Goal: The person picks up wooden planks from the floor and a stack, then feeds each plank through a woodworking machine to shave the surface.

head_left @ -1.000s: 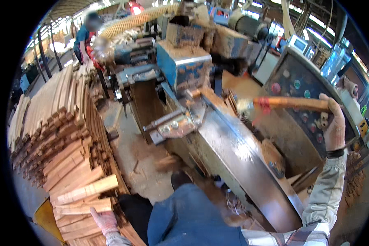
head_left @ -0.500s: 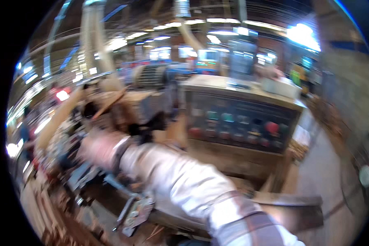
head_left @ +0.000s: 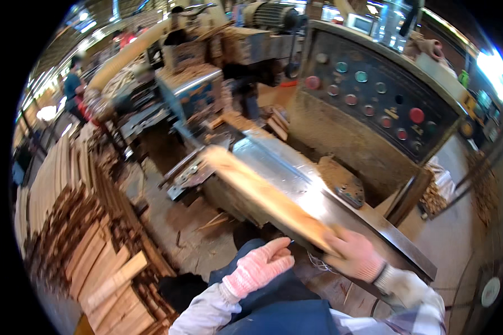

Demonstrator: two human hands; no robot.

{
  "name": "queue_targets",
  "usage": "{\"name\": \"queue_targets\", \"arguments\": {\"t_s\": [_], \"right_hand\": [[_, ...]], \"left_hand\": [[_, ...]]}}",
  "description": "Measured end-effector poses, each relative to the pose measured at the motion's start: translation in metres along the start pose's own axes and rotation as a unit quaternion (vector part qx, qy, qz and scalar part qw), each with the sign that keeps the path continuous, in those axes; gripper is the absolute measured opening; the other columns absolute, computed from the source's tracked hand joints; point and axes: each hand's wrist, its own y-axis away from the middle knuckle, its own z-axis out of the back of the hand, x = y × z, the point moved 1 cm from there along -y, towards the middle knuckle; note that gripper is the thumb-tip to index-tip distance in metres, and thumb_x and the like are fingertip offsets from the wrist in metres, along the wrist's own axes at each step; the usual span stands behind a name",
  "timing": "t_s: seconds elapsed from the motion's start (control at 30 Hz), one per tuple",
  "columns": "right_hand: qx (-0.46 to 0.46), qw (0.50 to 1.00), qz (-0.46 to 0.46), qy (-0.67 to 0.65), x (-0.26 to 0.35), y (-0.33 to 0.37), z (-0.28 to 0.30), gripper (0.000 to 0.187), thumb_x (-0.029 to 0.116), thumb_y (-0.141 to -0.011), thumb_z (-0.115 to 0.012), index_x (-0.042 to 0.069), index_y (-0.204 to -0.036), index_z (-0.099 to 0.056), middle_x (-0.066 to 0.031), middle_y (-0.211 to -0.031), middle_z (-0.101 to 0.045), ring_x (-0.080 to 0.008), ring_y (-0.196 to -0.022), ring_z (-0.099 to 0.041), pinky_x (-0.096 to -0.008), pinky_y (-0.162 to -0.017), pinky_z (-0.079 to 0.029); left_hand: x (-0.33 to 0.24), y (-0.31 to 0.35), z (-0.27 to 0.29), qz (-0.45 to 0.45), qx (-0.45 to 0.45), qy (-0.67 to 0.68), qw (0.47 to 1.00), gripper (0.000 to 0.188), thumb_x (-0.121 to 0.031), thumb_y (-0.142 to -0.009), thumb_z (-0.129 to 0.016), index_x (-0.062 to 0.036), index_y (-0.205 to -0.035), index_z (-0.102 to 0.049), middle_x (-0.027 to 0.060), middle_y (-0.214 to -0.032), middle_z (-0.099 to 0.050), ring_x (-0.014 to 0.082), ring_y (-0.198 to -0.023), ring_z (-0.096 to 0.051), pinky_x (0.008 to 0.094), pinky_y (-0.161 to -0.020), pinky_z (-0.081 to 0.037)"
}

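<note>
Over the steel table (head_left: 296, 178), right hand (head_left: 355, 257) now grips a blurred board (head_left: 262, 195), left hand (head_left: 260, 268) open.

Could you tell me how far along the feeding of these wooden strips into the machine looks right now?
Done: I cannot tell; no machined pieces are clearly set apart. In hand: the right hand grips the near end of a wooden strip lying along the steel machine table; the left hand hovers open nearby. Left: a large stack of strips waits on the left.

A woodworking mill: stacked timber boards (head_left: 78, 223), a big planing machine (head_left: 296, 178), its button control panel (head_left: 374, 106), sawdust everywhere.
</note>
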Motion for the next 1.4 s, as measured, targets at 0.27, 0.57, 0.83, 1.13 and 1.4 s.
{"name": "queue_targets", "arguments": {"t_s": [0.27,0.57,0.83,1.13,1.4], "right_hand": [[-0.185,0.972,0.068,0.129,-0.06,0.052,-0.015,0.027,0.017,-0.076,-0.074,0.009,-0.101,-0.069,-0.0102,-0.114,-0.064,-0.0315,-0.109,-0.061,-0.049,-0.096,-0.049],[-0.306,0.944,0.123,0.011,-0.098,-0.127,-0.065,0.037,0.001,-0.095,-0.06,0.0,-0.131,-0.069,-0.0181,-0.139,-0.063,-0.0366,-0.132,-0.057,-0.0448,-0.115,-0.042],[-0.325,0.933,0.114,-0.102,-0.081,-0.183,-0.083,0.036,0.005,-0.103,-0.049,-0.005,-0.132,-0.067,-0.0205,-0.144,-0.061,-0.0358,-0.131,-0.059,-0.044,-0.115,-0.043],[-0.366,0.9,0.206,-0.113,-0.063,-0.217,-0.077,0.023,0.011,-0.1,-0.06,0.0,-0.113,-0.075,-0.02,-0.124,-0.07,-0.0366,-0.116,-0.066,-0.0454,-0.105,-0.049],[-0.357,0.909,0.147,-0.156,-0.052,-0.256,-0.082,0.025,0.023,-0.1,-0.062,0.004,-0.109,-0.076,-0.0176,-0.118,-0.074,-0.0357,-0.112,-0.068,-0.0426,-0.1,-0.052]], "left_hand": [[0.051,-0.007,0.048,-0.022,-0.237,0.208,0.949,0.059,-0.026,-0.101,-0.069,0.0054,-0.147,-0.05,0.0132,-0.117,-0.071,0.0159,-0.093,-0.069,0.0293,-0.083,-0.058],[0.159,0.13,0.15,-0.012,-0.569,0.372,0.734,0.042,-0.033,-0.101,-0.067,0.0008,-0.125,-0.058,0.0144,-0.103,-0.067,0.0211,-0.082,-0.068,0.035,-0.07,-0.06],[0.209,0.16,0.214,-0.076,-0.67,0.508,0.536,0.065,-0.053,-0.09,-0.079,-0.0011,-0.119,-0.054,0.0215,-0.107,-0.06,0.0375,-0.096,-0.065,0.0577,-0.082,-0.06],[0.242,0.185,0.289,-0.177,-0.612,0.539,0.551,0.044,-0.035,-0.092,-0.082,-0.01,-0.124,-0.064,0.0105,-0.105,-0.072,0.0301,-0.082,-0.071,0.045,-0.06,-0.063],[0.152,0.104,0.145,-0.155,-0.611,0.329,0.704,0.045,-0.041,-0.098,-0.073,-0.0038,-0.121,-0.064,0.0092,-0.1,-0.071,0.0225,-0.076,-0.072,0.0351,-0.059,-0.06]]}}
